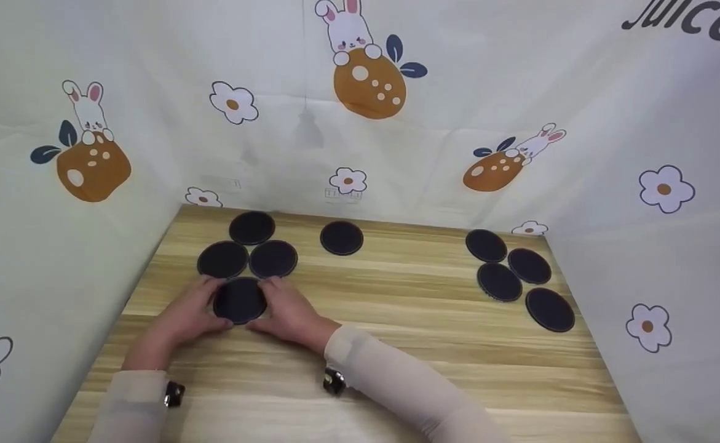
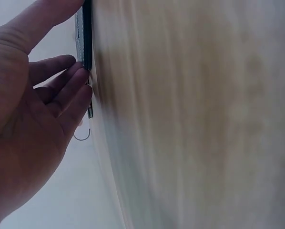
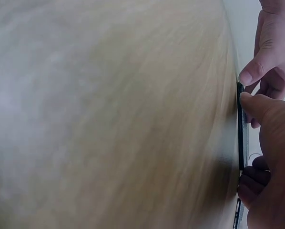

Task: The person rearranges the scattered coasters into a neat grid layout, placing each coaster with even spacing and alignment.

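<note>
A round black coaster [image 1: 240, 301] with a stitched rim lies on the wooden table at the left front. The left hand [image 1: 190, 312] holds its left edge, thumb at the near side and fingers farther up. On the opposite edge, the right hand [image 1: 287, 311] grips it the same way. Just beyond the held coaster, two more coasters [image 1: 222, 259] [image 1: 273, 259] lie side by side, with another coaster [image 1: 252, 227] behind them. Seen edge-on in the right wrist view, the coaster [image 3: 242, 133] lies low, close to the tabletop.
A single coaster [image 1: 342, 238] lies near the back edge of the wooden table [image 1: 396, 307]. At the right is a group of several coasters [image 1: 500, 282]. White printed fabric [image 1: 409, 166] walls the table at the back and both sides.
</note>
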Demonstrator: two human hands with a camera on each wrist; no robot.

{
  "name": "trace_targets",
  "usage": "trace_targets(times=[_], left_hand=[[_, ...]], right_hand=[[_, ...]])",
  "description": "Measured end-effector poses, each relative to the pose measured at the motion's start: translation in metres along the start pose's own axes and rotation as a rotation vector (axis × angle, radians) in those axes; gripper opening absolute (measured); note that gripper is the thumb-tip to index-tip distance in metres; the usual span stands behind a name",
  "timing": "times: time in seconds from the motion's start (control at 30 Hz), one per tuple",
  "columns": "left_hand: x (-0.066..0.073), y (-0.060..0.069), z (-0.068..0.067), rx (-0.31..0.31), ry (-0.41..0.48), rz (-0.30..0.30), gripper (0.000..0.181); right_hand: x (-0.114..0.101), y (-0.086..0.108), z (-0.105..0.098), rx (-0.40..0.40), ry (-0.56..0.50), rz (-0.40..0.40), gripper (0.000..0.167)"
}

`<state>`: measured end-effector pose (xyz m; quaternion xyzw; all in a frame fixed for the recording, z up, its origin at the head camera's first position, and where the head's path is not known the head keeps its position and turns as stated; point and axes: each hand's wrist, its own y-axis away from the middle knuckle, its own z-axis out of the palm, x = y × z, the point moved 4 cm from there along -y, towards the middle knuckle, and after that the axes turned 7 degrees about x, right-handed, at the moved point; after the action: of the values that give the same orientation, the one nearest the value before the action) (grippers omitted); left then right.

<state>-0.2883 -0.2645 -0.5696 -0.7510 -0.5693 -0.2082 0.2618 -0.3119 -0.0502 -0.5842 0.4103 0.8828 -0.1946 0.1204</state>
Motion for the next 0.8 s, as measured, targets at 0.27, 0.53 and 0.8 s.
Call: trace_targets(times=[0.27, 0.53, 0.8], left_hand=[[0.0086, -0.0015, 0.0046, -0.014, -0.030, 0.016, 0.093], [0.0088, -0.0045, 0.0069, -0.008, -0.046, -0.002, 0.097], [0.0088, -0.0089, 0.0084, 0.003, -0.068, 0.008, 0.094]], right_hand=[[-0.0036, -0.0017, 0.0028, 0.047, 0.031, 0.019, 0.085], [-0.0043, -0.0034, 0.0054, 0.027, 0.024, 0.012, 0.088], [-0.0013, -0.0068, 0.0042, 0.028, -0.011, 0.034, 0.088]])
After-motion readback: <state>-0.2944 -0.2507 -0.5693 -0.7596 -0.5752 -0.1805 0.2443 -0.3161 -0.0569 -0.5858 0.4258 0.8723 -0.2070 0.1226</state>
